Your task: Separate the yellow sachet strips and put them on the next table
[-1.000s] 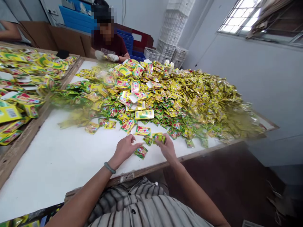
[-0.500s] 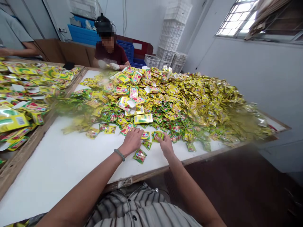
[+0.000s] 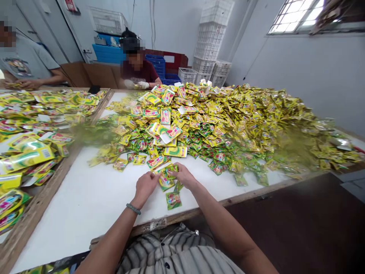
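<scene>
In front of me my left hand (image 3: 146,186) pinches the left edge of a small yellow-and-green carton (image 3: 165,183). My right hand (image 3: 184,176) closes on a green candy sachet (image 3: 171,169), held against the carton's upper part. Whether the sachet is partly inside the carton I cannot tell. Another green sachet (image 3: 178,186) lies partly under my right hand. Nearer to me a single green sachet (image 3: 173,200) rests flat on the white table (image 3: 99,198). A printed carton (image 3: 156,162) lies just beyond my hands.
A big heap of yellow and green sachets (image 3: 242,118) covers the table's far side, with several cartons (image 3: 165,116) on it. Left of a wooden divider (image 3: 54,182) lie more filled-looking packs (image 3: 25,160). Two people sit across, one wearing white gloves (image 3: 143,85). White crates (image 3: 209,45) stand behind.
My left hand has drawn back toward me and left, now gripping a carton. My right hand has moved left with the sachet to meet it. The view has shifted slightly.
</scene>
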A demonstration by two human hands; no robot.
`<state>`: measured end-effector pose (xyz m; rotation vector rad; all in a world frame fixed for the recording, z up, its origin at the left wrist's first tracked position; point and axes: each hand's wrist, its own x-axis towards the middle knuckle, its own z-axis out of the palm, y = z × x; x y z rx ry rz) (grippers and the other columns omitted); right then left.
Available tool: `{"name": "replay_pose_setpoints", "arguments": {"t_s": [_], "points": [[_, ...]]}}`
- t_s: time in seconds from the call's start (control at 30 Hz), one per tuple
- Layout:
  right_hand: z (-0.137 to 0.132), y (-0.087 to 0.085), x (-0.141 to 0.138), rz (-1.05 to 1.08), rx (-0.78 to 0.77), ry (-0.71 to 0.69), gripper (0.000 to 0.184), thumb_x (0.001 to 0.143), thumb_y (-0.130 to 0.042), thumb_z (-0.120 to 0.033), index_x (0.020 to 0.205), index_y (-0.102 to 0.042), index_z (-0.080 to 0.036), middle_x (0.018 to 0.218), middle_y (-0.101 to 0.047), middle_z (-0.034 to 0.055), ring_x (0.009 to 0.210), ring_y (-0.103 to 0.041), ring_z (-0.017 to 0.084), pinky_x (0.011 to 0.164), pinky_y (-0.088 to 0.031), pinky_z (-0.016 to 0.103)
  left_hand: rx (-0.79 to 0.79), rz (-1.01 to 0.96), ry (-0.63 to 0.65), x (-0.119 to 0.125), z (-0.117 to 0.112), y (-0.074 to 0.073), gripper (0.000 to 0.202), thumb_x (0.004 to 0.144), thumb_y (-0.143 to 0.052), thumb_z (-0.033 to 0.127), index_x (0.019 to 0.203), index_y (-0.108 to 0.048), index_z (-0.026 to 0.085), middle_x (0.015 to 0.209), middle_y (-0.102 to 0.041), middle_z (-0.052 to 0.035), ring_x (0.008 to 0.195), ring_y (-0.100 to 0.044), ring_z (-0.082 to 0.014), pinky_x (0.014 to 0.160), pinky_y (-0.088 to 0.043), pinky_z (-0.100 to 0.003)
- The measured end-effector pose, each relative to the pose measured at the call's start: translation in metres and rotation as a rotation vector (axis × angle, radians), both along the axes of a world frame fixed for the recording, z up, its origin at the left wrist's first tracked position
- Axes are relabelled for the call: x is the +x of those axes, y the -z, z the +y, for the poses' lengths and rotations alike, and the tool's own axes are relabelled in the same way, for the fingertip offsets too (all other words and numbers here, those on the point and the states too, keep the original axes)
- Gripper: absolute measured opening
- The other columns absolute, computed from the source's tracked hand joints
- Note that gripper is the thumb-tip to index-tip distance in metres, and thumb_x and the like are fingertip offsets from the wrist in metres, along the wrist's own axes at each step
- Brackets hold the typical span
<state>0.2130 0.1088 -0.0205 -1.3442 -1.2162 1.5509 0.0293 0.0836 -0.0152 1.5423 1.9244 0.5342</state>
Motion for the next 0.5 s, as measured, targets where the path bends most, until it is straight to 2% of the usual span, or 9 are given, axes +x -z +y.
{"name": "replay_pose_setpoints", "arguments": {"t_s": [0.1,0.23,0.3,0.43,0.5], "points": [[-0.010,-0.001,-0.021,0.039,0.020,0.024,0.036,0.061,-0.078,-0.040,0.080,-0.056,-0.019,0.069,-0.062,-0.0033,0.066,-0.061,0.015,0.064,-0.051,0.029,0.024,-0.259,-0.108,-0.005,0.000,0.008,0.032,0.069,-0.066,0.050,0.072,-0.053,0.020,0.076,-0.067,-0.0073,0.078,-0.065,-0.0249,0.065,-0.044,-0.031],[-0.027,-0.006,-0.034,0.242,0.035,0.055,0.039,0.063,-0.077,-0.043,0.085,-0.054,-0.019,0.079,-0.066,0.0001,0.073,-0.064,0.017,0.072,-0.053,0.034,0.035,-0.828,-0.207,-0.009,-0.012,0.008,0.056,0.057,-0.079,0.049,0.094,-0.048,0.020,0.079,-0.069,-0.0032,0.071,-0.066,-0.0197,0.066,-0.051,-0.032],[-0.032,-0.012,-0.035,0.287,0.051,0.049,0.041,0.064,-0.076,-0.044,0.088,-0.055,-0.020,0.084,-0.067,0.0015,0.077,-0.065,0.019,0.075,-0.054,0.036,0.005,-1.007,-0.215,-0.012,-0.020,0.004,0.063,0.055,-0.082,0.047,0.101,-0.048,0.020,0.078,-0.071,-0.0022,0.068,-0.067,-0.0197,0.067,-0.053,-0.034],[-0.023,-0.028,-0.031,0.204,0.185,0.109,0.040,0.066,-0.074,-0.045,0.094,-0.058,-0.021,0.089,-0.068,0.0030,0.084,-0.065,0.021,0.081,-0.052,0.037,0.006,-0.988,-0.082,-0.020,-0.030,-0.003,0.052,0.060,-0.080,0.047,0.098,-0.060,0.017,0.091,-0.074,-0.0069,0.084,-0.069,-0.0229,0.078,-0.054,-0.035],[-0.013,-0.036,-0.027,0.061,0.260,0.090,0.038,0.070,-0.070,-0.045,0.097,-0.059,-0.022,0.091,-0.068,0.0020,0.085,-0.063,0.020,0.080,-0.051,0.035,0.008,-0.944,-0.025,-0.024,-0.032,-0.003,0.049,0.061,-0.079,0.046,0.096,-0.063,0.016,0.096,-0.074,-0.0073,0.089,-0.069,-0.0237,0.079,-0.054,-0.034]]}}
